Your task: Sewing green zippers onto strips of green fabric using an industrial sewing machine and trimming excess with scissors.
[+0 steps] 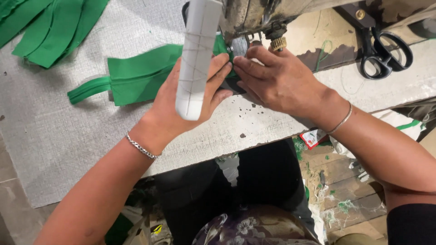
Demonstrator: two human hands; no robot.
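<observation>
While both hands sit at the needle, status as follows:

left hand (193,97): flat, palm down, fingers spread over the green fabric piece (136,75); pressing, not clamped on it.
right hand (277,79): flat beside the left, fingertips touching the same fabric right at the presser foot; fingers together, nothing gripped.
hands relation: side by side, fingertips nearly meeting just in front of the needle area.
green fabric piece: on the surface (59,145), one end under the sewing machine head (254,16), the rest trailing off to the left, ending in a narrow folded strip.
progress, my read: seam is in hand; the end under the foot is being fed or lined up, and most of the length lies to the left, away from the needle. Which part is already stitched, I cannot tell.
white tube (195,59): pale ruled cylinder close to the camera, blocks part of the left hand and the fabric.
green fabric pile (50,29): more pieces, far left on the surface, well apart from the hands; stitched or not, cannot tell.
black scissors (381,52): lying to the right of the machine, untouched.
below: scraps and thread on the floor (345,195).
</observation>
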